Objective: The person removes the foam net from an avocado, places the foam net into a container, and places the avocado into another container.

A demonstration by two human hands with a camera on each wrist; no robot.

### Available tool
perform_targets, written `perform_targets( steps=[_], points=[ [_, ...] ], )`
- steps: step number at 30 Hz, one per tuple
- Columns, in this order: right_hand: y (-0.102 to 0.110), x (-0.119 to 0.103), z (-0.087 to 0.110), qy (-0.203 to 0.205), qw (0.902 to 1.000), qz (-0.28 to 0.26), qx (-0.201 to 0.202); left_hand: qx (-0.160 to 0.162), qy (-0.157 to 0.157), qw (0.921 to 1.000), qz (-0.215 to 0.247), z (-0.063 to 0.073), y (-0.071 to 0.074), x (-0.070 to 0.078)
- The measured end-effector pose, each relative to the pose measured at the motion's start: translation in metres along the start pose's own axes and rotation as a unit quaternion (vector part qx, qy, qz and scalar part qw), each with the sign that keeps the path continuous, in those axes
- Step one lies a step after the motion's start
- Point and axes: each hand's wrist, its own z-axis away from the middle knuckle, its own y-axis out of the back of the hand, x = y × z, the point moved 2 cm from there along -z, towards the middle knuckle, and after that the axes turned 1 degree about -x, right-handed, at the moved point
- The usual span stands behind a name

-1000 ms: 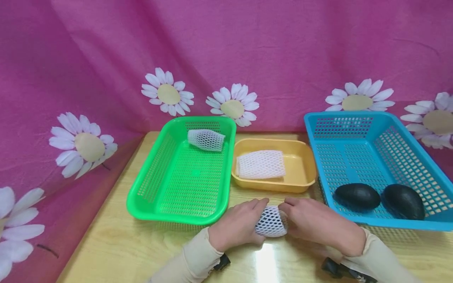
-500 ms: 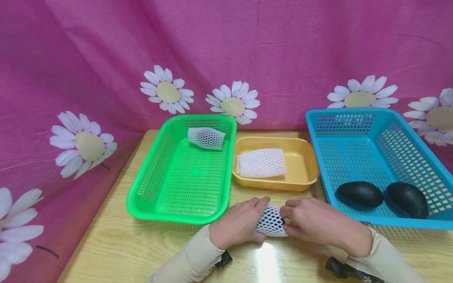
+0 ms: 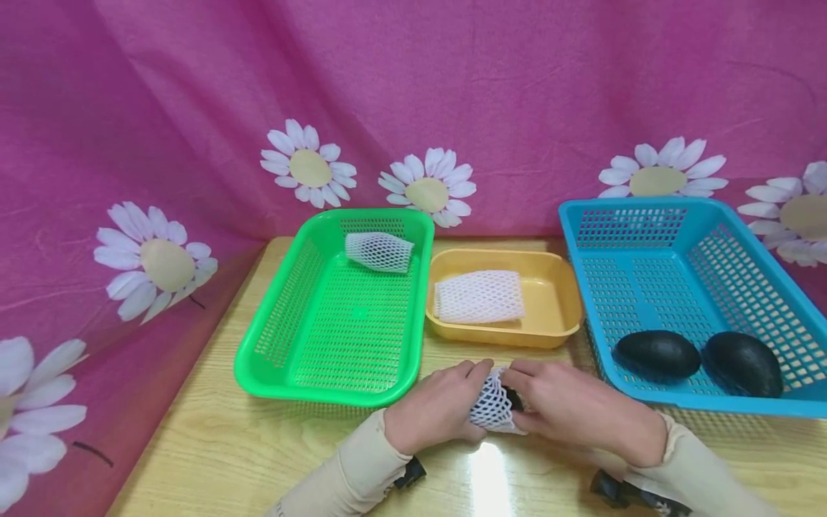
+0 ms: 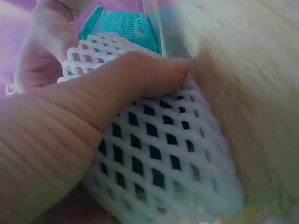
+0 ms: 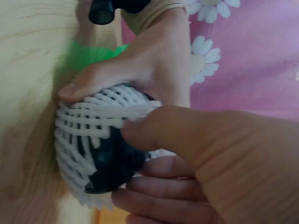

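Note:
A white foam net sleeve (image 3: pixel 491 403) lies low over the table between both hands, with a dark, smooth avocado (image 5: pixel 114 161) inside it. My left hand (image 3: pixel 433 413) grips the sleeve around its left part, thumb (image 4: pixel 140 74) across the mesh. At the other end, my right hand (image 3: pixel 575 402) pinches the net's rim, its thumb (image 5: pixel 154 128) on the edge and its fingers (image 5: pixel 163 186) beside the fruit. The avocado's end shows bare in the sleeve's mouth in the right wrist view; mesh and hands cover the rest.
A green basket (image 3: pixel 258 373) on the left holds a netted piece (image 3: pixel 379 252). Behind the hands, a yellow tray (image 3: pixel 549 294) contains flat white foam netting (image 3: pixel 479 296). Two dark avocados (image 3: pixel 657 355) lie in the blue basket (image 3: pixel 646 273) on the right. A flowered pink cloth (image 3: pixel 517 108) hangs behind.
My right fingers have shifted slightly at the sleeve's mouth, and more of the dark fruit shows there. The left hand keeps its grip. Baskets and tray stay in place.

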Motion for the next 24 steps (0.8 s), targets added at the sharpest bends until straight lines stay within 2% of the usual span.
perform_targets(
  steps=[8,16,24],
  points=[
    [-0.010,0.000,-0.003,-0.021,0.9996,0.017,0.003,0.005,-0.006,0.9999,0.012,0.001,0.002,0.002],
    [-0.020,-0.002,-0.006,-0.063,0.9980,-0.004,-0.003,0.012,0.003,0.9999,0.005,0.002,0.003,0.003],
    [-0.019,-0.003,-0.005,-0.084,0.9964,0.012,-0.009,0.017,-0.001,0.9999,0.000,0.003,0.005,0.005]
  ],
)
